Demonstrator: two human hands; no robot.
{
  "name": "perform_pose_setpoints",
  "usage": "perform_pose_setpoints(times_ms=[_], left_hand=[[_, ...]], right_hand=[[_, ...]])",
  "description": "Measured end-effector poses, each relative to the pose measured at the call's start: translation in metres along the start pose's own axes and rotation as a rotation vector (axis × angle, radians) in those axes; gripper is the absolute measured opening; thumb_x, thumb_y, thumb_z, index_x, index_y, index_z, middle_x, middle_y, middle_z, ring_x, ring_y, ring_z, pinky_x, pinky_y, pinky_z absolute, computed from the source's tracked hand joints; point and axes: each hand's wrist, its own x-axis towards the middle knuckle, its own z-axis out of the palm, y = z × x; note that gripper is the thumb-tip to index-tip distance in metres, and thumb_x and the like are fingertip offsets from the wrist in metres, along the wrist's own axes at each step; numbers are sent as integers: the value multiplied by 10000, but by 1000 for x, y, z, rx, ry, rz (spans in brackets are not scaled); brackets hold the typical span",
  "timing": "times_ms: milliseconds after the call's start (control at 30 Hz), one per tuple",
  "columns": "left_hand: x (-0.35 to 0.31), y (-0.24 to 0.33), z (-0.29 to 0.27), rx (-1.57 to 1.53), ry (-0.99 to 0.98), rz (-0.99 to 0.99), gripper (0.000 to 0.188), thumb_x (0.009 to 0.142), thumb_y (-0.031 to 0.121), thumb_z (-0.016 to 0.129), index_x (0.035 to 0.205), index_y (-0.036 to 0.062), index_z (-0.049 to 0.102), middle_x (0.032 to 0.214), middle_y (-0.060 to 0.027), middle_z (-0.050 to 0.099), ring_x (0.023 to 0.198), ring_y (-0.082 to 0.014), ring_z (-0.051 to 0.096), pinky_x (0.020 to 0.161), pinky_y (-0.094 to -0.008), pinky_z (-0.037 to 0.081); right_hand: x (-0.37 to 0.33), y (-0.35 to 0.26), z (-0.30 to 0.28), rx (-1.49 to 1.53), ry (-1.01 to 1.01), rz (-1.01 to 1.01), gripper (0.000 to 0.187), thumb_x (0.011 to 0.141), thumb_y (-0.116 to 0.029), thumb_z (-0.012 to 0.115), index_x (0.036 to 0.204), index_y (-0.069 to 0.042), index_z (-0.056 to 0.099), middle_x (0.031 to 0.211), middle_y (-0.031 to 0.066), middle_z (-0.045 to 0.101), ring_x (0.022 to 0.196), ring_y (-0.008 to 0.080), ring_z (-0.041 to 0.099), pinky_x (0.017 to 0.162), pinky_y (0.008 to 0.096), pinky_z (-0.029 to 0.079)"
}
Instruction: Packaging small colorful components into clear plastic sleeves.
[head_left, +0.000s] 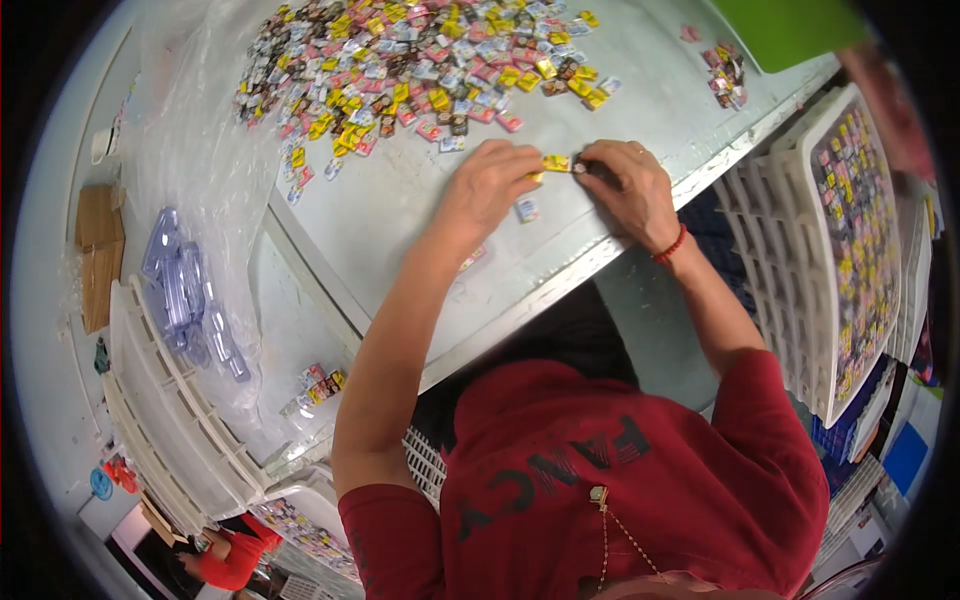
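Note:
My left hand (490,188) is over the white table, its fingers closed at the left end of a short row of tiny pieces. A yellow piece (556,162) shows between my hands. At the row's right end, a small dark and white piece (579,169) sits at the pinched fingertips of my right hand (632,192), which has a red bead bracelet on the wrist. Just below lies a pale blue and white piece (527,210), apart from both hands. Beyond my hands spreads a large heap of similar pieces (430,70) in yellow, pink, brown and pale blue.
Stacked white trays (868,250) of pieces stand right of the table edge (700,190). A green panel (800,30) is at the top right, beside a blurred arm (885,110). Clear plastic parts (185,290) lie left; a person in red (235,555) is at lower left.

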Motion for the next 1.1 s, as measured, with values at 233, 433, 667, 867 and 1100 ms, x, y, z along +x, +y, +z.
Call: perform_pose_setpoints(times_ms=[233, 433, 667, 867, 1100], left_hand=[[0, -3, 2, 96, -17, 35, 258, 757, 175, 725, 989, 69, 696, 1068, -41, 679, 1021, -248, 589, 866, -353, 493], [-2, -7, -23, 85, -30, -98, 244, 787, 136, 706, 1019, 61, 687, 1063, -80, 679, 928, -254, 627, 810, -344, 514], [-86, 32, -116, 143, 231, -263, 212, 786, 105, 695, 985, 35, 679, 1039, -106, 664, 933, -264, 616, 788, -343, 516], [-128, 39, -85, 261, 134, -326, 191, 770, 25, 656, 959, -1, 660, 1017, -97, 638, 940, -266, 592, 816, -336, 496], [-126, 28, -58, 344, 293, -206, 221, 739, 11, 678, 958, 5, 649, 1036, -103, 635, 943, -293, 595, 806, -354, 494]], right_hand=[[0, 3, 2, -24, 29, -63, 237, 763, -61, 730, 985, -44, 651, 972, 90, 664, 888, 257, 628, 772, 328, 505], [7, -3, 6, 3, 49, -60, 235, 779, -56, 724, 1006, -48, 660, 1007, 92, 666, 923, 254, 628, 785, 327, 508], [37, -62, 27, 130, -133, -411, 285, 683, -53, 748, 956, -58, 667, 995, 78, 665, 906, 270, 616, 792, 361, 498], [46, -99, 72, 84, -283, -611, 279, 684, -106, 731, 953, -85, 663, 978, 34, 649, 903, 231, 581, 783, 336, 455], [43, -97, 80, 5, -284, -625, 281, 688, -115, 721, 964, -98, 675, 1000, 22, 649, 910, 217, 576, 798, 336, 442]])
